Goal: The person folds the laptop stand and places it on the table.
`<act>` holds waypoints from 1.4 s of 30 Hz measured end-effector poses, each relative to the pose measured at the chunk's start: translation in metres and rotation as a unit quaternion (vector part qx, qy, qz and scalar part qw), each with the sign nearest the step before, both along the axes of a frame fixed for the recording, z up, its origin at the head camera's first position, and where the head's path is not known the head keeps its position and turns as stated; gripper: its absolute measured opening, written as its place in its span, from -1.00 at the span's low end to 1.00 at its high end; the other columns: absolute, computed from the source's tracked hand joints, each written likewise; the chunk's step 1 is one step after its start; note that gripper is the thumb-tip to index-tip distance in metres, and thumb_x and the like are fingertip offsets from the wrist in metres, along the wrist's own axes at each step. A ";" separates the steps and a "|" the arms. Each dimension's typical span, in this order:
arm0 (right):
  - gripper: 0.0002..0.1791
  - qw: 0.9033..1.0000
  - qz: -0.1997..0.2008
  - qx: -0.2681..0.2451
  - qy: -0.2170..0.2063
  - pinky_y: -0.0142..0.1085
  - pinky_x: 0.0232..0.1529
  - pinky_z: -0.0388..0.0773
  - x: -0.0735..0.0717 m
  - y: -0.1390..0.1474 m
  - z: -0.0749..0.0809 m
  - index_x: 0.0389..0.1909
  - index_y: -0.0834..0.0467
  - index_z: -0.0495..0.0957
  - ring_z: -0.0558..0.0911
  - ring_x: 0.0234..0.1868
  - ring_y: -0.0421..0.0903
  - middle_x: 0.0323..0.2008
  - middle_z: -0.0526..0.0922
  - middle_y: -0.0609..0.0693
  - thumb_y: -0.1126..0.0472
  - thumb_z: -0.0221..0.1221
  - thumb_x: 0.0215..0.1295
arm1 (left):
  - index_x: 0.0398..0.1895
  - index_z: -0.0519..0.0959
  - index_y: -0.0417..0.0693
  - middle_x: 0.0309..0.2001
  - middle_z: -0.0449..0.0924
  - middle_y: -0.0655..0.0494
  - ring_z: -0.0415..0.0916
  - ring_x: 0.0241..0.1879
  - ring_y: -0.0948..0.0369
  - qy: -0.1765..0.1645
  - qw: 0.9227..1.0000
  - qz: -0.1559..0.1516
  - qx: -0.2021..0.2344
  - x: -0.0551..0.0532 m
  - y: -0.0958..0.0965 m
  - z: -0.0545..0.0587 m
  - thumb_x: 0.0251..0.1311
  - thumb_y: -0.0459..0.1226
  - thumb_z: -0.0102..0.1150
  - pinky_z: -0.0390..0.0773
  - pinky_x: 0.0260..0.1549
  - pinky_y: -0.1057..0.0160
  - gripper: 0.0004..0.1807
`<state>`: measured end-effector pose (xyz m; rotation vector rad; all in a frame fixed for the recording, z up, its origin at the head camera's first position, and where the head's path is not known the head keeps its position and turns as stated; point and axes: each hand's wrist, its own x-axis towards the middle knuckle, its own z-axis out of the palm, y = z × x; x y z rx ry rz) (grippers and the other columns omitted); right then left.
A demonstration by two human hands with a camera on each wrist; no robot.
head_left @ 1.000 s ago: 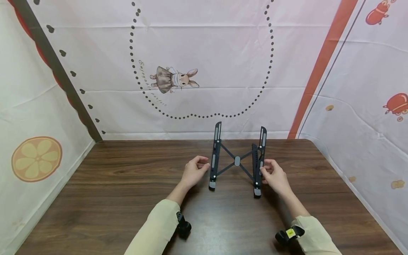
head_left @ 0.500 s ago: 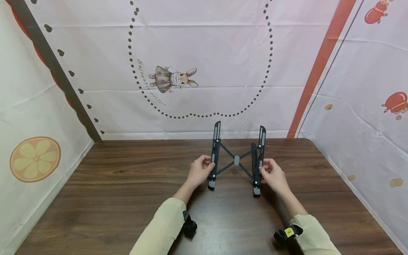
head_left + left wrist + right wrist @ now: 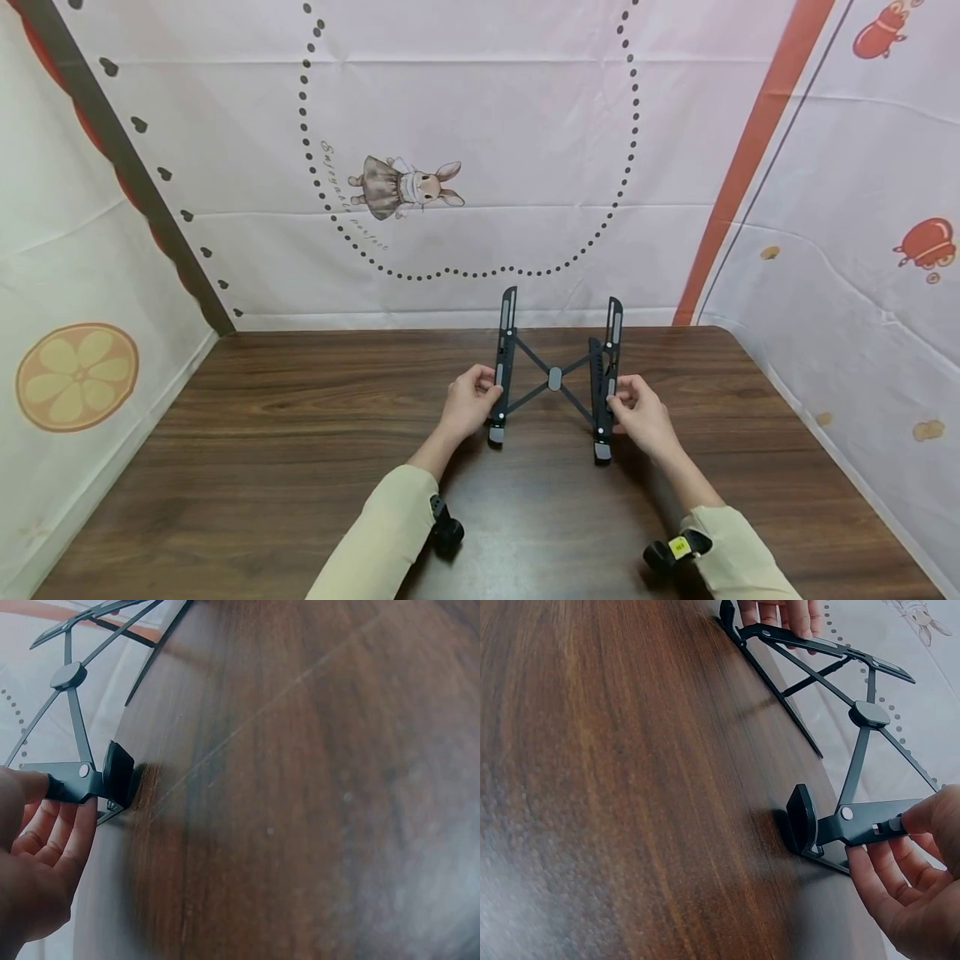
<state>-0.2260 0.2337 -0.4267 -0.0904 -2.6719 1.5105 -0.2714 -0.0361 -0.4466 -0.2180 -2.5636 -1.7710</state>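
Note:
A black folding laptop stand point(image 3: 555, 379) stands unfolded on the wooden table, its two side bars joined by an X of thin struts with a grey hub. My left hand point(image 3: 467, 404) pinches the left bar, thumb on top and fingers underneath, as the left wrist view shows near the front lip point(image 3: 118, 771). On the other side my right hand point(image 3: 647, 417) holds the right bar the same way, with the thumb on its upper face point(image 3: 930, 814). Both bars rise at a slant above their base rails. The lower fingers of each hand are partly hidden in the head view.
The brown wooden table point(image 3: 262, 467) spreads around the stand. Behind it hangs a white printed cloth point(image 3: 525, 133) with a rabbit figure, and more cloth closes off both sides. A small black camera point(image 3: 447, 533) is strapped at the left sleeve.
My left hand has moved right, from beside the stand onto its left bar, and now grips it. The right hand keeps its hold, and the stand stays in place.

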 end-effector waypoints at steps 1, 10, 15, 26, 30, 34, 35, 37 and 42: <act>-0.68 1.000 0.000 -0.001 -0.002 -0.23 -0.36 0.62 0.000 0.000 0.001 0.07 0.23 0.31 0.58 -0.32 -0.07 -0.15 0.52 0.22 0.28 0.01 0.31 | -0.15 0.50 -0.14 -0.37 0.57 0.04 0.52 -0.52 0.25 -0.001 1.000 -0.002 0.000 0.000 -0.001 0.000 0.18 -0.36 0.12 0.54 -0.62 0.30 -0.83; -0.71 1.000 0.013 -0.011 -0.019 -0.21 -0.33 0.62 -0.001 -0.004 0.003 0.01 0.27 0.33 0.58 -0.31 -0.09 -0.17 0.51 0.19 0.25 0.01 0.33 | -0.13 0.48 -0.17 -0.38 0.56 0.03 0.55 -0.53 0.20 -0.007 1.000 -0.011 -0.003 0.002 -0.009 0.000 0.18 -0.38 0.09 0.55 -0.61 0.29 -0.81; -0.73 0.999 0.015 -0.017 -0.023 -0.20 -0.34 0.62 -0.003 -0.010 0.004 -0.02 0.27 0.35 0.60 -0.33 -0.09 -0.19 0.52 0.19 0.26 0.02 0.32 | -0.12 0.48 -0.18 -0.37 0.56 0.02 0.55 -0.53 0.22 -0.009 1.000 -0.010 -0.006 0.004 -0.015 0.001 0.17 -0.38 0.08 0.56 -0.60 0.29 -0.80; -0.77 0.999 0.018 -0.023 -0.020 -0.21 -0.35 0.62 -0.005 -0.021 0.001 -0.06 0.26 0.40 0.62 -0.37 -0.11 -0.24 0.57 0.16 0.25 0.03 0.31 | -0.14 0.47 -0.17 -0.37 0.55 0.00 0.56 -0.51 0.20 -0.015 1.000 -0.010 -0.003 0.007 -0.030 0.001 0.17 -0.40 0.07 0.58 -0.59 0.28 -0.82; -0.76 0.999 0.019 -0.022 -0.017 -0.20 -0.36 0.62 -0.006 -0.025 0.001 -0.06 0.26 0.41 0.61 -0.37 -0.11 -0.27 0.57 0.16 0.25 0.04 0.30 | -0.11 0.46 -0.22 -0.36 0.55 -0.01 0.57 -0.50 0.18 -0.021 1.000 -0.017 -0.001 0.009 -0.036 0.002 0.18 -0.40 0.07 0.59 -0.57 0.26 -0.79; -0.77 0.999 0.021 -0.026 -0.012 -0.20 -0.37 0.62 -0.007 -0.031 0.001 -0.08 0.26 0.42 0.62 -0.38 -0.10 -0.28 0.57 0.16 0.25 0.05 0.30 | -0.09 0.45 -0.22 -0.34 0.55 -0.01 0.57 -0.49 0.18 -0.027 0.999 -0.017 -0.003 0.010 -0.043 0.003 0.18 -0.39 0.07 0.59 -0.54 0.27 -0.78; -0.78 0.999 0.021 -0.028 -0.012 -0.20 -0.37 0.62 -0.007 -0.033 0.000 -0.09 0.26 0.43 0.62 -0.38 -0.10 -0.28 0.56 0.16 0.25 0.05 0.29 | -0.10 0.45 -0.21 -0.34 0.55 -0.01 0.57 -0.49 0.19 -0.030 0.999 -0.015 -0.002 0.010 -0.044 0.004 0.18 -0.39 0.07 0.59 -0.54 0.27 -0.78; -0.78 0.999 0.021 -0.029 -0.015 -0.20 -0.37 0.62 -0.008 -0.036 0.000 -0.09 0.24 0.43 0.62 -0.38 -0.10 -0.28 0.56 0.15 0.25 0.05 0.29 | -0.10 0.45 -0.19 -0.34 0.55 -0.01 0.57 -0.50 0.19 -0.030 0.999 -0.016 -0.004 0.011 -0.048 0.004 0.18 -0.39 0.07 0.60 -0.54 0.26 -0.79; -0.78 0.999 0.022 -0.033 -0.022 -0.21 -0.36 0.62 -0.011 -0.044 -0.001 -0.08 0.22 0.44 0.61 -0.38 -0.11 -0.27 0.56 0.14 0.24 0.05 0.30 | -0.12 0.45 -0.18 -0.34 0.56 -0.01 0.57 -0.51 0.20 -0.033 0.999 -0.013 -0.006 0.014 -0.058 0.005 0.18 -0.39 0.08 0.60 -0.54 0.26 -0.80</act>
